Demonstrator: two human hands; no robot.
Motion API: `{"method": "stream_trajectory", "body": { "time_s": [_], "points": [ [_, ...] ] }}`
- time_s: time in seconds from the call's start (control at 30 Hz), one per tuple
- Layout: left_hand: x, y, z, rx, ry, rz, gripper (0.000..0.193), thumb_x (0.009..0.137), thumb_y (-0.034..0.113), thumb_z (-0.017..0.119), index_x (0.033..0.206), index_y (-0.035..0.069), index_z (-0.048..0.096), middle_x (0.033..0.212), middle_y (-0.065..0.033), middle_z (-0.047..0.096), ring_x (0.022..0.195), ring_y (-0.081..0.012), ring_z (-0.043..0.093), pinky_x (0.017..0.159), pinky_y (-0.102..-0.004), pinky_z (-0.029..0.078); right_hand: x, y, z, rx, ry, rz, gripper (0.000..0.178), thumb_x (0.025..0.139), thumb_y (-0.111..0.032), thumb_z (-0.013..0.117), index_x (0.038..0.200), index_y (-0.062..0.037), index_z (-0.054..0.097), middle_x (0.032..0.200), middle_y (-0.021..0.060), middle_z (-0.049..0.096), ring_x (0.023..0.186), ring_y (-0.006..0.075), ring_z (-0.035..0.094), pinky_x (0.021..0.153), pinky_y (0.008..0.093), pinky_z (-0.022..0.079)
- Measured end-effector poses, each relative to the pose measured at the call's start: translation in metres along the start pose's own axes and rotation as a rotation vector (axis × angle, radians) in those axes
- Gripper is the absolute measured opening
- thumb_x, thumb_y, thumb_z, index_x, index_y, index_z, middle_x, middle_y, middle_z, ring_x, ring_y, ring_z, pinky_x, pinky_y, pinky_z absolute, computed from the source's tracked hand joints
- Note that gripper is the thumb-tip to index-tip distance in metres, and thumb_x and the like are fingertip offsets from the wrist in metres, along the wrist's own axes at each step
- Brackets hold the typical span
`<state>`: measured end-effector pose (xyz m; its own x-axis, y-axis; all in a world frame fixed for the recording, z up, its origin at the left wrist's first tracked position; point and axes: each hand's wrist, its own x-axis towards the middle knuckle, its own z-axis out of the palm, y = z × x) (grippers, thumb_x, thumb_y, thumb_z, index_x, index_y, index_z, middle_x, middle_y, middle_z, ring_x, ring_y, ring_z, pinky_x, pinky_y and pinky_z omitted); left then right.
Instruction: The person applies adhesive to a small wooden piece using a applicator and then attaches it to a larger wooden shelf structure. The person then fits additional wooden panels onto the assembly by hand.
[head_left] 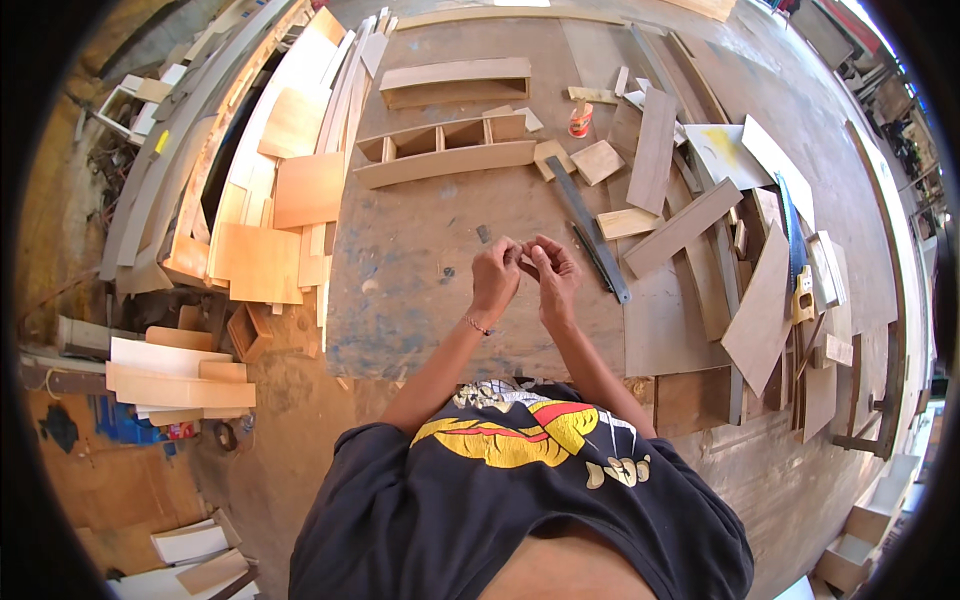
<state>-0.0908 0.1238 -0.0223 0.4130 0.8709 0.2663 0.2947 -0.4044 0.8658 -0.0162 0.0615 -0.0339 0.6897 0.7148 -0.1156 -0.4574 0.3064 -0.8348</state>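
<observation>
Both the left hand (495, 283) and the right hand (556, 283) meet at the fingertips above the brown surface (400, 250), grip pinched; contents, if any, cannot be told. Step in hand is judged fine fingertip work, the next move calling for steady fingers. Nearest item, a dark metal bar (588, 225), lies just beyond the right hand.

There's a yellow-handled handsaw (796, 250) just chilling among loose boards (760, 308) on the right, orangey wood panels (257, 263) piled left.
</observation>
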Motion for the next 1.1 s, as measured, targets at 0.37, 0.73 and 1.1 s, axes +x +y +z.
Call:
{"method": "stream_trajectory", "body": {
  "time_s": [0.37, 0.73, 1.1],
  "points": [
    [0.056, -0.025, 0.022, 0.067, -0.037, 0.081, 0.010, 0.085, 0.009, 0.052, 0.079, 0.001, 0.052, 0.071, -0.0181, 0.057, 0.065, -0.0341, 0.056, 0.057, -0.0387, 0.043, 0.046, 0.002, 0.020, -0.381, 0.050, -0.199, 0.024, 0.089, -0.005, 0.055, 0.110, 0.0043, 0.053, 0.099, 0.0100, 0.061, 0.089, 0.0141, 0.060, 0.075, 0.0275, 0.053],
    [0.102, -0.043, 0.049, -0.272, 0.016, -0.206, 0.016, 0.088, 0.012, 0.044, 0.079, 0.000, 0.050, 0.066, -0.0185, 0.056, 0.062, -0.0330, 0.056, 0.057, -0.0406, 0.042, 0.097, 0.002, 0.032, -0.001, 0.035, 0.030, 0.027, 0.091, -0.012, 0.054, 0.114, 0.0009, 0.051, 0.110, 0.0093, 0.058, 0.098, 0.0161, 0.059, 0.074, 0.0261, 0.052],
    [0.182, -0.057, 0.022, 0.271, 0.022, 0.136, 0.030, 0.080, 0.022, 0.064, 0.099, 0.002, 0.051, 0.100, -0.0166, 0.056, 0.092, -0.0306, 0.054, 0.081, -0.0413, 0.040, 0.186, 0.019, 0.009, -0.193, 0.127, 0.026, 0.036, 0.089, -0.010, 0.054, 0.123, 0.0012, 0.046, 0.117, 0.0092, 0.054, 0.103, 0.0147, 0.054, 0.081, 0.0274, 0.048]
  ]
}}
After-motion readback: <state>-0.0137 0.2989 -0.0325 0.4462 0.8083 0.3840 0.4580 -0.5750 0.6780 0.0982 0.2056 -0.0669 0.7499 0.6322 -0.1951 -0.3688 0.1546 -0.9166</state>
